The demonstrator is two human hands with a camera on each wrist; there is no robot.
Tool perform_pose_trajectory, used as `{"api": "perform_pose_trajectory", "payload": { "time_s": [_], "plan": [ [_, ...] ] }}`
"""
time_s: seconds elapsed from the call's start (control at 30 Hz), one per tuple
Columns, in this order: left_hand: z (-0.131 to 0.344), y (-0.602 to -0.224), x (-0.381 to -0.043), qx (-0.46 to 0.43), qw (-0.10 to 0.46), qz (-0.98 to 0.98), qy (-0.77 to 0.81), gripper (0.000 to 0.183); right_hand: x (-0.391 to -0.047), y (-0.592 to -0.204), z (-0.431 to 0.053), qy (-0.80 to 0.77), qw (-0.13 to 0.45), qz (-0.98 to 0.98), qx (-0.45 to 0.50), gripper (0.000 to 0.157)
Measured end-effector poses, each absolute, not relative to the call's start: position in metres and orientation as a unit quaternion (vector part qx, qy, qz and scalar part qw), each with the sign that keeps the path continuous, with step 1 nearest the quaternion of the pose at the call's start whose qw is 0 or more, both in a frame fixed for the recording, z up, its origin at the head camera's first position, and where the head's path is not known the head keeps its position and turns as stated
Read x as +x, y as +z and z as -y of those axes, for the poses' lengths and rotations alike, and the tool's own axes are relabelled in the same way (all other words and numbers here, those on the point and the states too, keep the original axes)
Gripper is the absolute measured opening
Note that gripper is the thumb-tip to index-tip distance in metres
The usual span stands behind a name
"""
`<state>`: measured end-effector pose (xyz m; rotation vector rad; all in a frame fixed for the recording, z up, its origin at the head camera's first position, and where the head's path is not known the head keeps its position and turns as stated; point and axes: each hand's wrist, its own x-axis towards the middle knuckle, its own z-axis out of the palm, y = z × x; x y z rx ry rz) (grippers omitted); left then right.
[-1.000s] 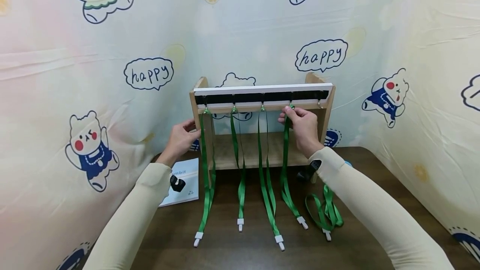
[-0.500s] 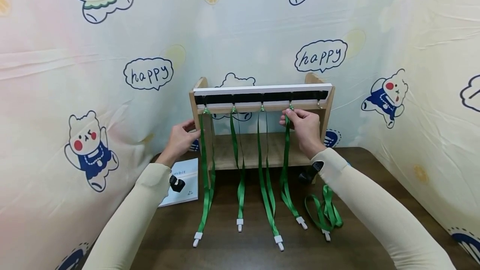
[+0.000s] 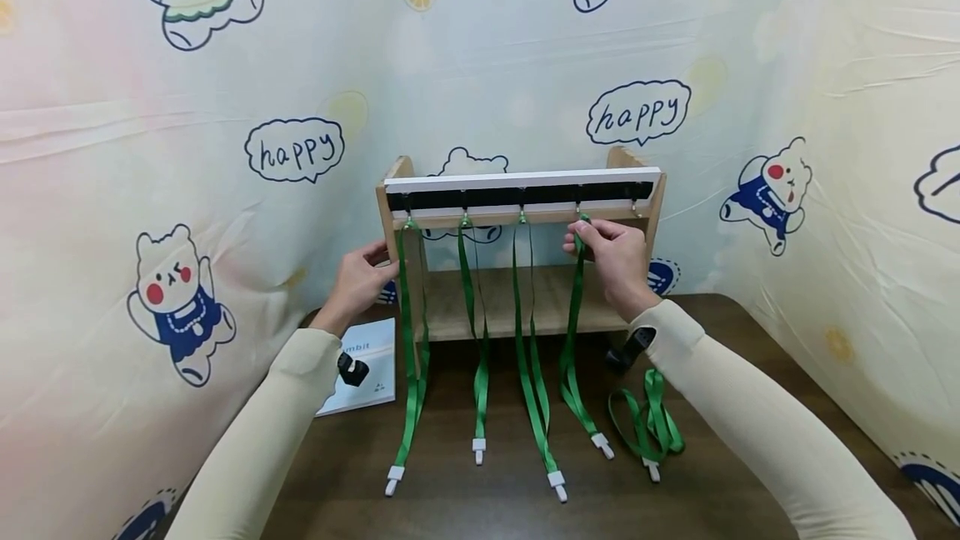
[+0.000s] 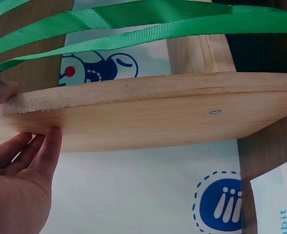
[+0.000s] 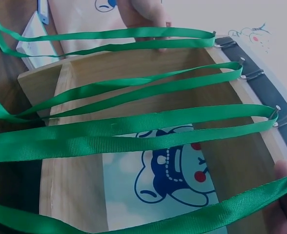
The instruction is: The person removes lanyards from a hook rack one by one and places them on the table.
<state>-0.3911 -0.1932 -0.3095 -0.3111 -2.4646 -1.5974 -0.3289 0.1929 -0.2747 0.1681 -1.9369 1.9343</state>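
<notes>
My left hand (image 3: 360, 282) holds the left side panel of a wooden rack (image 3: 517, 300). In the left wrist view its thumb lies at the panel's (image 4: 133, 126) front edge and its fingertips press the outer face. Up at the fourth hook from the left, my right hand (image 3: 618, 263) pinches the top of a green lanyard (image 3: 572, 319), which hangs down to a white clip on the table. Three more lanyards hang from hooks to the left, by their loops: one at far left (image 3: 412, 407), a second (image 3: 482, 394) and a third (image 3: 534, 386).
A fifth lanyard (image 3: 656, 423) lies folded on the dark table (image 3: 450, 515), at the right. The hook (image 3: 635, 208) at the rail's right end carries nothing. A light blue booklet (image 3: 375, 365) lies left of the rack. Printed cloth (image 3: 480, 48) surrounds the table behind and at the sides.
My right hand has shifted slightly right and down from the fourth hook, drawing the lanyard's upper part right with it. My left hand stays on the side panel.
</notes>
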Motion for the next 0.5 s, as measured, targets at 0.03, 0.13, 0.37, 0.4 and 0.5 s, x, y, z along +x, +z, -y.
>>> {"api": "perform_pose_trajectory", "payload": {
  "time_s": [0.03,0.13,0.37,0.4,0.5],
  "plan": [
    [0.193,-0.31,-0.391,-0.104,0.093,0.83,-0.54,0.067,-0.328,-0.275,-0.193,0.697,0.2,0.685,0.066,0.032],
    [0.193,-0.31,-0.392,-0.105,0.094,0.829,-0.541,0.067,-0.323,-0.275,-0.195,0.718,0.205,0.66,0.087,0.034],
    [0.193,-0.311,-0.394,-0.103,0.092,0.828,-0.544,0.069,-0.315,-0.282,-0.204,0.74,0.192,0.633,0.12,0.027],
    [0.193,-0.311,-0.394,-0.103,0.092,0.828,-0.544,0.069,-0.314,-0.284,-0.205,0.741,0.191,0.633,0.121,0.026],
    [0.194,-0.311,-0.394,-0.103,0.092,0.828,-0.544,0.068,-0.312,-0.288,-0.208,0.748,0.184,0.625,0.122,0.026]
  ]
}}
